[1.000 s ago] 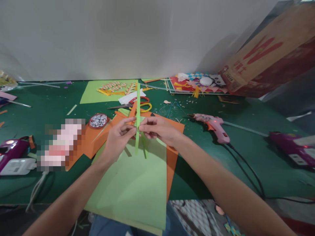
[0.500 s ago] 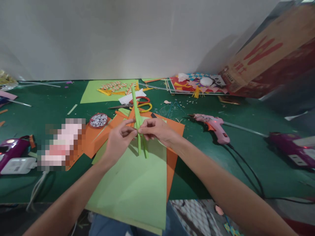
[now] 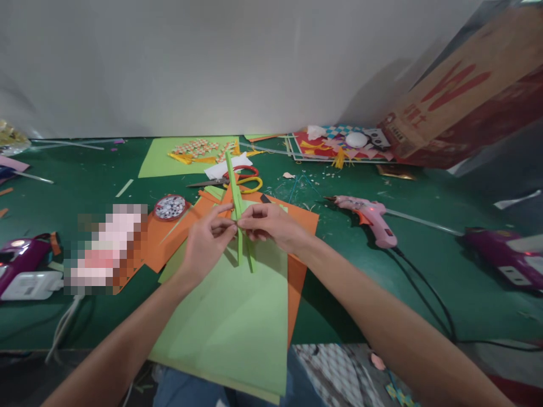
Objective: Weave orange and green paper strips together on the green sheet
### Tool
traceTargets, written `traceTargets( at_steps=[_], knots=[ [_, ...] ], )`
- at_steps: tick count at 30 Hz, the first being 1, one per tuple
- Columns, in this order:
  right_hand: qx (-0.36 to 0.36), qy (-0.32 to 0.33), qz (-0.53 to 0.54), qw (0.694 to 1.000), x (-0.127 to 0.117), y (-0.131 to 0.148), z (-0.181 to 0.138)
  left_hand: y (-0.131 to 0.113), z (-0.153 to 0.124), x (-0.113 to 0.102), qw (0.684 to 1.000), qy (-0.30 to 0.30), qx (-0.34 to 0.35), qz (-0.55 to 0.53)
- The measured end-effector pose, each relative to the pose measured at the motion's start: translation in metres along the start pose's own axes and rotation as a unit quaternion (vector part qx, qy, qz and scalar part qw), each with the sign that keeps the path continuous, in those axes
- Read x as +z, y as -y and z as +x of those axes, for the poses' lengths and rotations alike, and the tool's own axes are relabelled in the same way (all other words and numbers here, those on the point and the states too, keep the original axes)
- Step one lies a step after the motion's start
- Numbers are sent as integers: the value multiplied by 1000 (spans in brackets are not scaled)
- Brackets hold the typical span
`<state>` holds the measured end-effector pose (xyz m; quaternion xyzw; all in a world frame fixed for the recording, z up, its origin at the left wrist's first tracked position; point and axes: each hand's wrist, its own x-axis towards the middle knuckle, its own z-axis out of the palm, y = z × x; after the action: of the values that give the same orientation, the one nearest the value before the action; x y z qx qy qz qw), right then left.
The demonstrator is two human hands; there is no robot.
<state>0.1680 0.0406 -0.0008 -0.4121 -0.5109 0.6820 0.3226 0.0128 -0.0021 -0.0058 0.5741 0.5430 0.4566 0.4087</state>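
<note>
My left hand (image 3: 207, 242) and my right hand (image 3: 271, 225) meet fingertip to fingertip above a light green paper sheet (image 3: 237, 322). Both pinch narrow green paper strips (image 3: 234, 183) that stand nearly upright, the top end leaning a little left. The lower ends of the strips hang below my fingers over the green sheet. Orange paper sheets (image 3: 169, 237) lie under and beside the green one.
A pink glue gun (image 3: 369, 217) with a black cord lies to the right. Scissors with red and yellow handles (image 3: 241, 178) and a round tin of googly eyes (image 3: 169, 207) lie behind my hands. A cardboard box (image 3: 462, 96) leans at the back right. Purple devices sit at both table ends.
The strips have tilted from straight upright to leaning slightly left, and my fingertips have closed in tighter on them. The hands stay in the same place.
</note>
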Motion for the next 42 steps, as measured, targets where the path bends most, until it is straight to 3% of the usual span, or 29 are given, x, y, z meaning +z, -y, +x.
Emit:
traceTargets(
  at_steps=[17, 42],
  knots=[
    [15, -18, 7, 1000, 2, 3, -2, -5, -2, 0, 1000, 17, -12, 2],
    [1, 9, 43, 999, 2, 0, 0, -1, 0, -1, 999, 39, 4, -12]
  ],
)
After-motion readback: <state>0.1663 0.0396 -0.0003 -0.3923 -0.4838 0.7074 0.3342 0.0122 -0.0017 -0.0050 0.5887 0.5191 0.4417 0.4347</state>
